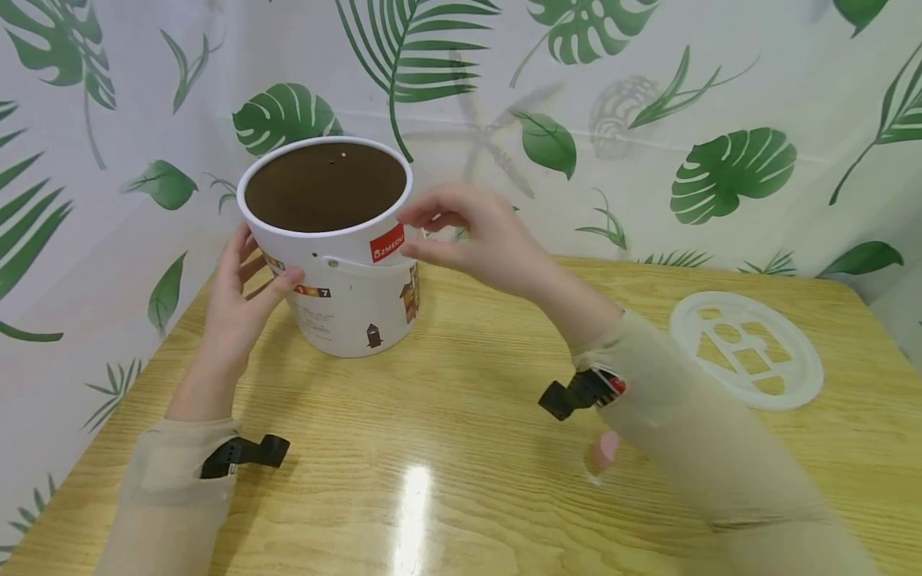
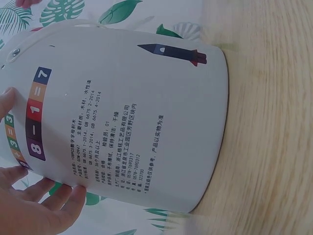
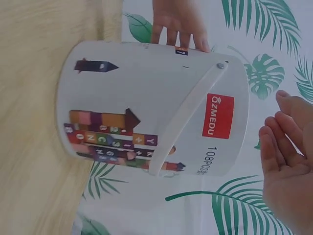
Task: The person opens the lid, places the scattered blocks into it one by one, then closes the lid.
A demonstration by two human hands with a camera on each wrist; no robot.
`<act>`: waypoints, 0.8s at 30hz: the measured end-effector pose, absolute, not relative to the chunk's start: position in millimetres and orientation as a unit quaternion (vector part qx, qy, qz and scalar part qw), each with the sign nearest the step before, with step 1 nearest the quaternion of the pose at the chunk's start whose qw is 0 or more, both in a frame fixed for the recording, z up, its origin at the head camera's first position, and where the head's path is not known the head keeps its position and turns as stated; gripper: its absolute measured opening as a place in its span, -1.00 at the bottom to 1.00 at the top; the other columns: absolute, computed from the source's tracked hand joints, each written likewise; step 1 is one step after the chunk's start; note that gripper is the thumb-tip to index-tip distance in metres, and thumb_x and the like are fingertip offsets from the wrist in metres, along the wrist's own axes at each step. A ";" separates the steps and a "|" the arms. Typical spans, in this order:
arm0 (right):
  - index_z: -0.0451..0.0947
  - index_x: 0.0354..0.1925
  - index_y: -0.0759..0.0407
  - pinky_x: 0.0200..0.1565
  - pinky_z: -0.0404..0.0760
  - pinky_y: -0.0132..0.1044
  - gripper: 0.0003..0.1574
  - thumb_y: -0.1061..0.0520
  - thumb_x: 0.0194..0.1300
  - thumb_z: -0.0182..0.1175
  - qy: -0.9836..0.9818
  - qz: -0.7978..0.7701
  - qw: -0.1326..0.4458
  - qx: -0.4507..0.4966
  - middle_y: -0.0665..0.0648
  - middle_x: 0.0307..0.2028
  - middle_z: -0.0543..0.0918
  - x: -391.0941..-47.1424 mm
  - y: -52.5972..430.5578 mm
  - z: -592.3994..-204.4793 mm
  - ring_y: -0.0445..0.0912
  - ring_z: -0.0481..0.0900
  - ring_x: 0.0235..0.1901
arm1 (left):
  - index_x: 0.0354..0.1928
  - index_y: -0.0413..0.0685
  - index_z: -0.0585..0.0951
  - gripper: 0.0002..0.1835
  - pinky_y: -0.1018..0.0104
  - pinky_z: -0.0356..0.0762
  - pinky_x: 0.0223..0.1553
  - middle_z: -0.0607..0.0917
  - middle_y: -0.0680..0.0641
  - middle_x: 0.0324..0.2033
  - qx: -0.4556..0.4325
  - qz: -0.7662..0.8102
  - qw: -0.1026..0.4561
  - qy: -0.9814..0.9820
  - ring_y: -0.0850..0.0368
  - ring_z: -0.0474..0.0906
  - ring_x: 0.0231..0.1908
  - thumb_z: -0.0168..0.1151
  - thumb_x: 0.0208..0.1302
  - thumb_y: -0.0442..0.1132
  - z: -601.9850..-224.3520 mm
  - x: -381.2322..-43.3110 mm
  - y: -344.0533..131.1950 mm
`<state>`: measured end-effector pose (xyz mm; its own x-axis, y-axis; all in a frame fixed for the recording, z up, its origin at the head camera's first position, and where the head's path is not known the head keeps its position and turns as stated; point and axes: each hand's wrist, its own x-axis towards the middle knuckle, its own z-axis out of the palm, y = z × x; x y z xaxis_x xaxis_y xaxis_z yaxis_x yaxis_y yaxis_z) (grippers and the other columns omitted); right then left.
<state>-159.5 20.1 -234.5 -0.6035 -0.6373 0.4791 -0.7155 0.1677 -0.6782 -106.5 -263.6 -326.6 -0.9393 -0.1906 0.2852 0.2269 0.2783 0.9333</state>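
A white bucket [image 1: 353, 308] with a brown inside stands upright on the table, printed with blocks, a red label and small text. No contents can be made out through its open top. My left hand [image 1: 241, 308] rests on its left side, thumb toward the front and fingers spread along the wall; the left wrist view shows these fingers [image 2: 54, 196] against the print. Beside the right rim, my right hand [image 1: 483, 236] is raised with loosely bent fingers and nothing visible in it. The bucket's white handle [image 3: 188, 112] hangs down across the front.
On the right of the wooden table [image 1: 475, 512] lies a round white lid [image 1: 803, 380] with shaped cutouts, partly behind my right sleeve. A small pink block [image 1: 607, 448] lies by that sleeve. A leaf-printed cloth [image 1: 446, 104] hangs behind the table.
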 end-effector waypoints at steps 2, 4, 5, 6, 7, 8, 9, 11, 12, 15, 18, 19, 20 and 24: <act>0.60 -0.12 0.35 0.02 0.54 -0.34 -0.63 0.30 0.07 0.41 -0.762 0.462 0.041 0.452 0.14 -0.14 0.65 -153.7 33.3 -240.3 -0.10 0.54 -0.12 | 0.48 0.38 0.04 -0.14 -0.08 0.23 0.28 0.11 0.03 0.41 -0.012 -0.598 0.175 -0.782 -0.04 0.11 0.32 0.29 0.25 -0.09 -326.4 -106.6 -263.5; 0.60 -0.12 0.33 0.01 0.55 -0.32 -0.63 0.31 0.05 0.42 -0.764 0.452 0.035 0.458 0.13 -0.14 0.65 -148.4 47.4 -245.6 -0.10 0.55 -0.12 | 0.48 0.38 0.04 -0.15 -0.08 0.24 0.27 0.12 0.03 0.41 -0.012 -0.597 0.176 -0.783 -0.04 0.11 0.32 0.29 0.25 -0.09 -326.3 -106.5 -263.6; 0.60 -0.11 0.32 0.01 0.55 -0.31 -0.62 0.31 0.05 0.42 -0.767 0.445 0.033 0.462 0.12 -0.13 0.65 -146.1 54.8 -248.5 -0.10 0.55 -0.12 | 0.47 0.37 0.05 -0.15 -0.08 0.24 0.27 0.12 0.03 0.41 -0.013 -0.597 0.177 -0.783 -0.04 0.11 0.32 0.29 0.25 -0.09 -326.4 -106.6 -263.6; 0.61 -0.12 0.32 0.00 0.56 -0.30 -0.62 0.32 0.05 0.42 -0.769 0.439 0.030 0.464 0.12 -0.14 0.65 -144.3 62.4 -251.8 -0.11 0.55 -0.13 | 0.47 0.38 0.05 -0.15 -0.08 0.24 0.27 0.12 0.04 0.41 -0.014 -0.598 0.177 -0.782 -0.04 0.11 0.32 0.29 0.25 -0.10 -326.4 -106.6 -263.7; 0.61 -0.12 0.32 0.00 0.56 -0.29 -0.63 0.34 0.04 0.42 -0.771 0.433 0.026 0.466 0.12 -0.14 0.65 -143.1 70.2 -255.4 -0.10 0.55 -0.13 | 0.47 0.39 0.05 -0.15 -0.08 0.24 0.27 0.13 0.04 0.41 -0.014 -0.598 0.177 -0.782 -0.03 0.11 0.32 0.29 0.25 -0.10 -326.4 -106.7 -263.7; 0.61 -0.12 0.32 0.00 0.56 -0.29 -0.63 0.34 0.04 0.42 -0.775 0.427 0.021 0.466 0.11 -0.14 0.65 -141.6 78.6 -259.2 -0.11 0.55 -0.13 | 0.47 0.39 0.05 -0.15 -0.08 0.24 0.27 0.12 0.04 0.41 -0.015 -0.599 0.177 -0.781 -0.03 0.11 0.32 0.29 0.25 -0.10 -326.4 -106.8 -263.7; 0.61 -0.11 0.31 0.00 0.56 -0.29 -0.63 0.34 0.04 0.41 -0.781 0.420 0.015 0.462 0.10 -0.14 0.65 -140.1 87.3 -263.3 -0.11 0.55 -0.13 | 0.47 0.40 0.05 -0.16 -0.08 0.24 0.28 0.12 0.04 0.41 -0.015 -0.600 0.176 -0.780 -0.03 0.11 0.32 0.29 0.25 -0.10 -326.5 -106.9 -263.7; 0.61 -0.10 0.27 0.00 0.56 -0.30 -0.63 0.32 0.07 0.40 -0.794 0.407 -0.004 0.451 0.06 -0.14 0.65 -137.9 105.1 -271.5 -0.14 0.55 -0.12 | 0.47 0.40 0.05 -0.16 -0.08 0.24 0.27 0.12 0.04 0.41 -0.017 -0.601 0.174 -0.780 -0.04 0.11 0.33 0.29 0.25 -0.11 -326.0 -108.4 -264.3; 0.61 -0.10 0.24 0.00 0.56 -0.31 -0.64 0.31 0.08 0.40 -0.800 0.401 -0.014 0.447 0.03 -0.13 0.65 -136.5 114.1 -275.5 -0.15 0.55 -0.12 | 0.47 0.40 0.05 -0.16 -0.09 0.24 0.27 0.12 0.04 0.41 -0.018 -0.601 0.173 -0.780 -0.04 0.11 0.33 0.29 0.26 -0.11 -325.8 -109.3 -264.6; 0.60 -0.07 0.12 -0.02 0.57 -0.33 -0.63 0.26 0.11 0.38 -0.803 0.386 -0.053 0.451 -0.04 -0.12 0.63 -131.1 141.0 -286.7 -0.18 0.55 -0.11 | 0.47 0.39 0.05 -0.16 -0.09 0.24 0.27 0.12 0.05 0.41 -0.020 -0.602 0.170 -0.780 -0.04 0.11 0.32 0.28 0.26 -0.11 -325.0 -112.1 -265.3; 0.58 -0.04 0.04 -0.07 0.59 -0.33 -0.61 0.21 0.12 0.38 -0.791 0.372 -0.099 0.477 -0.06 -0.11 0.63 -125.7 162.5 -297.1 -0.17 0.56 -0.12 | 0.47 0.39 0.04 -0.16 -0.09 0.24 0.27 0.12 0.05 0.41 -0.020 -0.602 0.168 -0.781 -0.03 0.11 0.32 0.29 0.26 -0.11 -324.2 -114.7 -266.4; 0.58 -0.03 0.02 -0.08 0.60 -0.32 -0.60 0.20 0.12 0.38 -0.787 0.366 -0.114 0.483 -0.07 -0.11 0.63 -123.8 168.2 -300.2 -0.17 0.57 -0.12 | 0.47 0.39 0.04 -0.15 -0.09 0.24 0.27 0.12 0.04 0.41 -0.019 -0.602 0.167 -0.781 -0.03 0.10 0.32 0.29 0.25 -0.10 -323.9 -115.4 -266.8; 0.58 -0.03 0.01 -0.09 0.61 -0.31 -0.59 0.18 0.12 0.39 -0.784 0.360 -0.124 0.490 -0.06 -0.11 0.63 -122.4 173.2 -303.1 -0.16 0.57 -0.14 | 0.47 0.39 0.04 -0.15 -0.08 0.24 0.27 0.12 0.04 0.41 -0.019 -0.601 0.167 -0.782 -0.03 0.11 0.32 0.29 0.25 -0.10 -323.7 -116.1 -267.3; 0.57 -0.01 -0.04 -0.11 0.61 -0.30 -0.58 0.14 0.13 0.39 -0.788 0.345 -0.170 0.481 -0.06 -0.09 0.62 -118.5 190.3 -313.4 -0.13 0.57 -0.14 | 0.48 0.37 0.04 -0.15 -0.09 0.23 0.28 0.12 0.03 0.41 -0.018 -0.602 0.165 -0.781 -0.03 0.11 0.32 0.29 0.25 -0.10 -323.4 -118.7 -269.1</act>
